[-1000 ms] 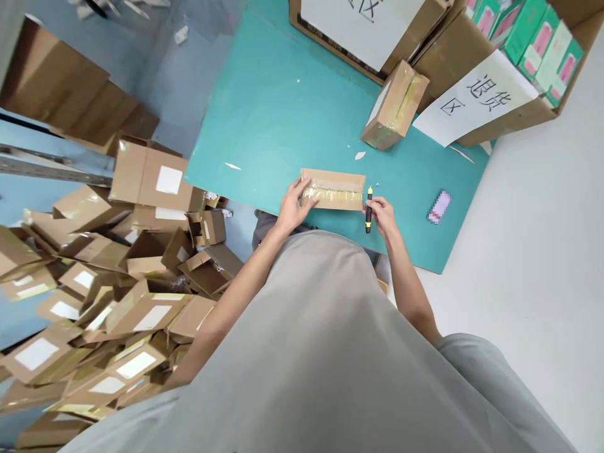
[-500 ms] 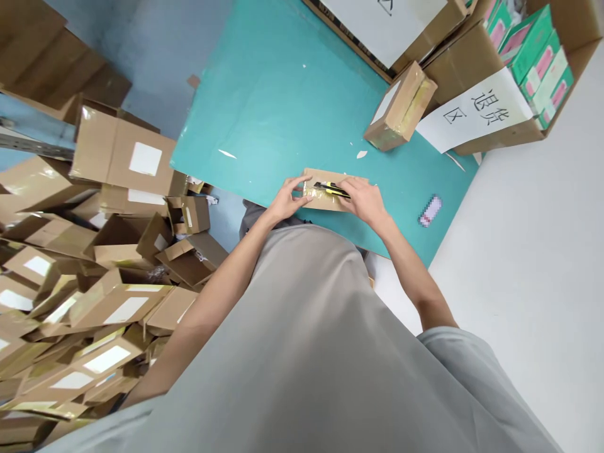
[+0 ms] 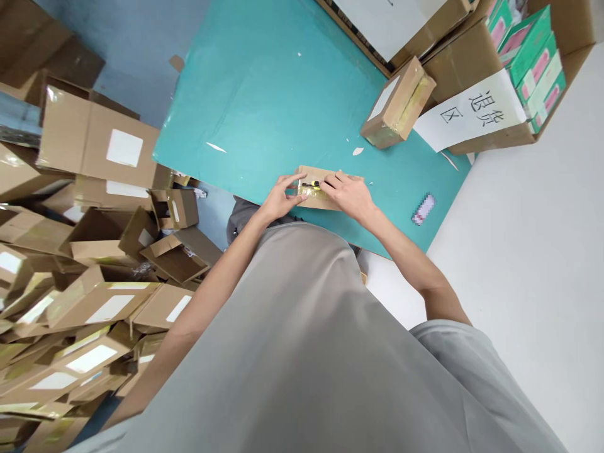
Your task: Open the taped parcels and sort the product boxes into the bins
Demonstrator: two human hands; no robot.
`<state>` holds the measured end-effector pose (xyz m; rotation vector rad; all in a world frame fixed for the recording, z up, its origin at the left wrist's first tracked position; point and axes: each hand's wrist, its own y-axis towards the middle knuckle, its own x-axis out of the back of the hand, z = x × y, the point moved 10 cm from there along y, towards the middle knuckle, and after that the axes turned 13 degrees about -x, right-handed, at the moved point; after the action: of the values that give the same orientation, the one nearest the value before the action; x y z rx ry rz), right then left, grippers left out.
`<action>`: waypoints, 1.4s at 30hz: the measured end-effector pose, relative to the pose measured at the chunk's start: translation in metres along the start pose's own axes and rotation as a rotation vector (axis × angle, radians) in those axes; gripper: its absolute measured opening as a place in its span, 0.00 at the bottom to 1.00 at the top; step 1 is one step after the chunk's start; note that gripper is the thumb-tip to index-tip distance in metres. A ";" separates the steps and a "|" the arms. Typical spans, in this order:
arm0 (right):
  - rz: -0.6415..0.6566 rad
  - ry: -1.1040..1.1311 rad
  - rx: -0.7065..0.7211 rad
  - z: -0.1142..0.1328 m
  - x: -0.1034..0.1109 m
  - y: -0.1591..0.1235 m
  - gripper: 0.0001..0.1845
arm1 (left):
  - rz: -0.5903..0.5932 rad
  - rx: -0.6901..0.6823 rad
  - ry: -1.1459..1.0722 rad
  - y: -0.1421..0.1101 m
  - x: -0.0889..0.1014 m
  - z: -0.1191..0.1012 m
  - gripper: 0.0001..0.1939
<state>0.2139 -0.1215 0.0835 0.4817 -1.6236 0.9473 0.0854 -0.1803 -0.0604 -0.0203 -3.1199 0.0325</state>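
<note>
A small brown cardboard box (image 3: 317,200) with shiny tape along its top lies on the teal table near my body. My left hand (image 3: 281,199) grips its left end, with the thumb at the near edge and the fingers at the far edge. In my right hand (image 3: 350,195) is a yellow and black utility knife (image 3: 313,184), held over the taped top with its tip pointing left. Most of the knife's handle is hidden under my fingers. Whether the blade touches the tape is too small to tell.
On the teal table (image 3: 264,94) stands a taped carton (image 3: 399,104). Behind it, a large open carton (image 3: 465,63) holds green and pink boxes (image 3: 538,69). A pixelated object (image 3: 423,209) lies at the right. Many opened cartons (image 3: 104,296) are piled on the floor at left.
The knife has turned flatter and slid slightly left over the box, and my right hand now covers more of its handle. My left hand keeps its hold. The whole view has shifted slightly.
</note>
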 end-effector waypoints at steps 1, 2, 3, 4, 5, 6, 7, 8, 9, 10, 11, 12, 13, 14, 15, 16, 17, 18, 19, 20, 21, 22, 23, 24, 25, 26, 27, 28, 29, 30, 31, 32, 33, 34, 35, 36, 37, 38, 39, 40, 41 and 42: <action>-0.003 0.000 0.003 0.001 0.000 0.000 0.20 | 0.000 -0.001 0.003 0.000 0.000 -0.001 0.40; -0.004 0.002 0.006 0.001 0.000 0.000 0.20 | -0.001 -0.002 0.005 0.000 0.000 -0.001 0.40; -0.005 0.007 0.011 0.002 0.000 0.000 0.19 | 0.000 -0.001 0.007 0.000 0.000 -0.002 0.40; -0.006 0.013 0.016 0.004 -0.001 0.000 0.19 | -0.001 0.002 0.009 0.000 0.000 -0.002 0.41; -0.008 0.017 0.024 0.006 -0.001 0.000 0.18 | -0.001 0.006 0.012 0.000 0.001 -0.002 0.41; -0.011 0.016 0.035 0.008 -0.001 0.000 0.18 | -0.001 0.012 0.018 0.000 0.001 -0.002 0.41; -0.014 0.009 0.051 0.010 -0.001 0.000 0.18 | 0.000 0.019 0.024 0.000 0.001 -0.002 0.41; -0.018 -0.002 0.068 0.013 -0.001 0.001 0.19 | 0.001 0.025 0.030 0.000 0.001 -0.001 0.41; -0.022 -0.015 0.087 0.015 -0.001 0.001 0.20 | 0.001 0.031 0.034 0.000 0.002 -0.001 0.41; -0.026 -0.027 0.108 0.017 -0.001 0.001 0.21 | -0.002 0.035 0.035 0.000 0.002 0.000 0.41; -0.031 -0.035 0.128 0.018 -0.001 0.002 0.22 | -0.005 0.038 0.033 0.000 0.002 0.000 0.41; -0.038 -0.038 0.147 0.018 -0.001 0.002 0.23 | -0.010 0.037 0.032 0.000 0.002 0.001 0.42; -0.047 -0.037 0.166 0.019 -0.001 0.003 0.22 | -0.015 0.032 0.031 0.001 0.003 0.001 0.42; -0.057 -0.036 0.183 0.018 -0.001 0.004 0.22 | -0.019 0.023 0.032 0.002 0.003 0.000 0.42; -0.064 -0.035 0.198 0.018 -0.001 0.004 0.21 | -0.022 0.013 0.034 0.003 0.003 -0.001 0.43; -0.064 -0.036 0.208 0.018 -0.002 0.005 0.20 | -0.025 0.005 0.035 0.003 0.003 -0.001 0.43; -0.056 -0.038 0.212 0.018 -0.003 0.006 0.19 | -0.028 0.003 0.036 0.004 0.003 -0.001 0.44; -0.039 -0.042 0.210 0.017 -0.004 0.006 0.18 | -0.032 0.009 0.035 0.004 0.004 0.000 0.44; -0.016 -0.046 0.205 0.016 -0.006 0.007 0.17 | -0.037 0.022 0.036 0.004 0.004 0.001 0.45; 0.008 -0.051 0.199 0.015 -0.008 0.006 0.16 | -0.042 0.037 0.038 0.003 0.004 0.003 0.45; 0.029 -0.058 0.194 0.013 -0.010 0.005 0.16 | -0.046 0.052 0.040 0.002 0.005 0.004 0.45; 0.043 -0.069 0.189 0.010 -0.011 0.002 0.16 | -0.051 0.063 0.042 0.002 0.005 0.006 0.46; 0.051 -0.081 0.184 0.004 -0.011 -0.002 0.17 | -0.057 0.070 0.044 0.001 0.006 0.007 0.46; 0.054 -0.092 0.178 -0.003 -0.012 -0.008 0.18 | -0.065 0.072 0.047 0.001 0.006 0.008 0.46; 0.055 -0.099 0.168 -0.013 -0.012 -0.016 0.19 | -0.073 0.070 0.051 0.001 0.007 0.008 0.45; 0.057 -0.104 0.152 -0.025 -0.013 -0.025 0.19 | -0.084 0.064 0.056 0.001 0.007 0.008 0.45; 0.060 -0.106 0.130 -0.038 -0.014 -0.035 0.19 | -0.094 0.058 0.059 0.001 0.008 0.007 0.44; 0.064 -0.105 0.102 -0.052 -0.016 -0.046 0.19 | -0.102 0.052 0.060 0.001 0.008 0.007 0.44; 0.070 -0.103 0.073 -0.066 -0.017 -0.056 0.18 | -0.107 0.049 0.059 0.001 0.008 0.006 0.44; 0.073 -0.100 0.045 -0.078 -0.018 -0.066 0.17 | -0.111 0.050 0.057 0.001 0.007 0.005 0.44; 0.073 -0.098 0.022 -0.087 -0.019 -0.076 0.16 | -0.114 0.053 0.058 0.001 0.007 0.005 0.43; 0.070 -0.097 0.007 -0.094 -0.020 -0.083 0.16 | -0.119 0.058 0.059 0.001 0.007 0.004 0.42; 0.064 -0.096 -0.001 -0.097 -0.020 -0.089 0.16 | -0.124 0.063 0.061 0.001 0.007 0.004 0.41; 0.054 -0.098 -0.006 -0.099 -0.021 -0.093 0.16 | -0.128 0.067 0.060 0.001 0.007 0.003 0.40; 0.043 -0.103 -0.011 -0.099 -0.021 -0.096 0.16 | -0.131 0.073 0.055 0.001 0.007 0.003 0.40; 0.031 -0.109 -0.016 -0.098 -0.021 -0.098 0.16 | -0.132 0.079 0.047 0.000 0.007 0.002 0.40; 0.021 -0.114 -0.021 -0.097 -0.021 -0.099 0.16 | -0.132 0.085 0.038 0.000 0.007 0.002 0.40; 0.012 -0.115 -0.025 -0.096 -0.021 -0.100 0.16 | -0.130 0.090 0.031 -0.001 0.008 0.002 0.41; 0.005 -0.113 -0.028 -0.095 -0.020 -0.101 0.16 | -0.130 0.096 0.028 -0.001 0.008 0.002 0.41; 0.000 -0.107 -0.029 -0.093 -0.020 -0.102 0.16 | -0.130 0.099 0.029 -0.002 0.009 0.002 0.42; -0.005 -0.097 -0.029 -0.093 -0.020 -0.104 0.16 | -0.128 0.101 0.032 -0.003 0.010 0.001 0.42; -0.011 -0.086 -0.030 -0.092 -0.019 -0.105 0.16 | -0.126 0.102 0.034 -0.003 0.010 0.002 0.41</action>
<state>0.3536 -0.1146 0.1032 0.5163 -1.7087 0.9039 0.0753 -0.1831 -0.0617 0.1750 -3.0738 0.1874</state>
